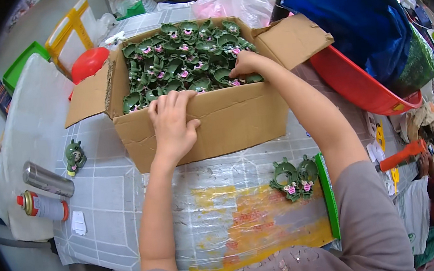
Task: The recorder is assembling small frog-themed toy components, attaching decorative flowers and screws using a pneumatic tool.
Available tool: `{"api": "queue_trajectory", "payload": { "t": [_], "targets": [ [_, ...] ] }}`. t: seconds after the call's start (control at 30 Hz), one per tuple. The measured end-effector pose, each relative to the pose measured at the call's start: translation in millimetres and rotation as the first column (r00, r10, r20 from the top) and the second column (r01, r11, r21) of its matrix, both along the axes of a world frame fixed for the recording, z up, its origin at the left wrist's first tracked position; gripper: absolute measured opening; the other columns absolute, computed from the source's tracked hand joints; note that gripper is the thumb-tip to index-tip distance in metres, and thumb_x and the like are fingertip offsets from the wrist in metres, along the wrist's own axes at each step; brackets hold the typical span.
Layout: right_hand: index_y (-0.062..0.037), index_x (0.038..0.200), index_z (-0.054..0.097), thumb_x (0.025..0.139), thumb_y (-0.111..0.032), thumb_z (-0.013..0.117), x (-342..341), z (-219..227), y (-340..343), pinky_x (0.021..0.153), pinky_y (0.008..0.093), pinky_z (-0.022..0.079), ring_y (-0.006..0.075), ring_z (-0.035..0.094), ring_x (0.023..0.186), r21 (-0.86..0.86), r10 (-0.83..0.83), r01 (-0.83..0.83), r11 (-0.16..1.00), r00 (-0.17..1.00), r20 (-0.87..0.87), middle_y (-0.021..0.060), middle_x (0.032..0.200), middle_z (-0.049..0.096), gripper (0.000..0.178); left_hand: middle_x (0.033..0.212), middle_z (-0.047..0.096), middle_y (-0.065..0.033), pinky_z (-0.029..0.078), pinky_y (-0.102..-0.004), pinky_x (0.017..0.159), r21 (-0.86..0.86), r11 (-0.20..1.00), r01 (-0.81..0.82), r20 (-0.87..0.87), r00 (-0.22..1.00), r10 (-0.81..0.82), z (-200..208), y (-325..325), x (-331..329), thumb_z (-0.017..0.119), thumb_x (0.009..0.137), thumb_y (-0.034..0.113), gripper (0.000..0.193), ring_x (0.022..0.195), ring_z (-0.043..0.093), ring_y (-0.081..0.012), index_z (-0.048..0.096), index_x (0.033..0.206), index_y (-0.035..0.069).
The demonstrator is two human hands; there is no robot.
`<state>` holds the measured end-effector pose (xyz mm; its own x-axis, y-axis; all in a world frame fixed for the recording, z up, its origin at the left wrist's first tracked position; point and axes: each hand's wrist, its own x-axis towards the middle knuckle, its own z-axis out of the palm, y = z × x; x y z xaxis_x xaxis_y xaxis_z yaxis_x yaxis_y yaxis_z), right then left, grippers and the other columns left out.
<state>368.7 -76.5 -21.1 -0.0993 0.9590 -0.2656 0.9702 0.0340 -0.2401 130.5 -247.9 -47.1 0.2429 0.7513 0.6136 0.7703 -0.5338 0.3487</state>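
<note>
A person's right hand (248, 65), fingers curled, dips among glossy dark-green molded figures (187, 58) with pink bow-like details, packed inside a cardboard box (226, 123); whether it grips one cannot be told. The left hand (174, 124), loosely open with fingers spread, rests on the plain brown front wall at the rim. Nearer the body, two matching pieces (290, 191) with rounded openings lie side by side by a green plastic tray (328, 195). Beneath them, shiny clear film covers a yellow-and-orange sheet (270, 226) bearing blurred reddish lettering. At left on the grid-patterned tabletop (107, 201) are a small green figurine (75, 157), a brushed-metal cylinder (48, 179) and a red-capped can (45, 205), its label too small to read. At right, crinkled blue sheeting (354, 23) fills a smooth red tub (355, 82).
</note>
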Motion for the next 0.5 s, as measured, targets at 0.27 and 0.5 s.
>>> {"api": "queue_trajectory", "payload": {
  "t": [0.27, 0.5],
  "targets": [
    [-0.0026, 0.06, 0.068, 0.062, -0.028, 0.074, -1.9, 22.5, 4.4, 0.053, 0.0288, 0.05, 0.0159, 0.059, 0.051, 0.063, 0.041, -0.033, 0.997, 0.99, -0.138, 0.0055, 0.062, 0.066, 0.026, 0.103, 0.052, -0.0062, 0.025, -0.0425, 0.101, 0.019, 1.0, -0.01, -0.011, 1.0, 0.011, 1.0, 1.6, -0.7, 0.073, 0.063, 0.004, 0.053, 0.106, 0.047, -0.0258, 0.054, 0.112, 0.013],
    [-0.0002, 0.065, 0.069, 0.064, -0.037, 0.07, 21.8, 108.1, -49.8, 0.058, 0.0302, 0.05, 0.0171, 0.061, 0.058, 0.309, 0.13, -0.048, 0.95, 0.96, -0.249, 0.0079, 0.062, 0.064, 0.037, 0.101, 0.053, -0.0057, 0.027, -0.0409, 0.099, 0.012, 1.0, 0.007, -0.04, 0.999, -0.006, 3.3, 1.1, -4.4, 0.075, 0.063, 0.009, 0.053, 0.106, 0.048, -0.0248, 0.056, 0.112, 0.013]
  ]
}}
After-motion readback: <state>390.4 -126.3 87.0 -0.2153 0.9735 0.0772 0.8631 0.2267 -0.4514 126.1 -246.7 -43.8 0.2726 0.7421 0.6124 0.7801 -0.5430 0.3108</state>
